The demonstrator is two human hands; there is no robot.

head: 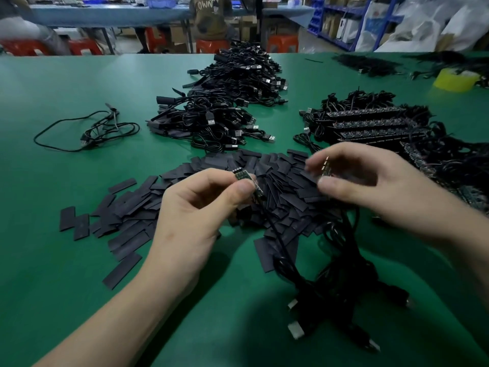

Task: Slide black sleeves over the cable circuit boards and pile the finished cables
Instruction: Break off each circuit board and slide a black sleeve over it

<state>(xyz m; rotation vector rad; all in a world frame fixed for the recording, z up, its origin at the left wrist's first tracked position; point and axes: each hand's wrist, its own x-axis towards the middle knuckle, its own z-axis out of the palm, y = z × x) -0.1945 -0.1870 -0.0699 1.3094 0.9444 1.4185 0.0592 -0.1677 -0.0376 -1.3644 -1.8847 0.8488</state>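
My left hand (195, 207) pinches a small green circuit board (242, 175) between thumb and forefinger; its black cable (277, 234) hangs down toward a bundle of cables (341, 292) with USB plugs near the table's front. My right hand (370, 181) holds a stack of several bare circuit boards (326, 166) by their edges. Below and behind both hands lies a spread of flat black sleeves (185, 192). A big pile of cables with sleeves on them (227, 107) sits mid-table behind.
Rows of unsleeved boards with cables (375, 125) lie at the right. A loose cable (90, 131) lies at the left on the green table (66, 260). A yellow tape roll (456, 79) stands far right. A person sits at a bench beyond.
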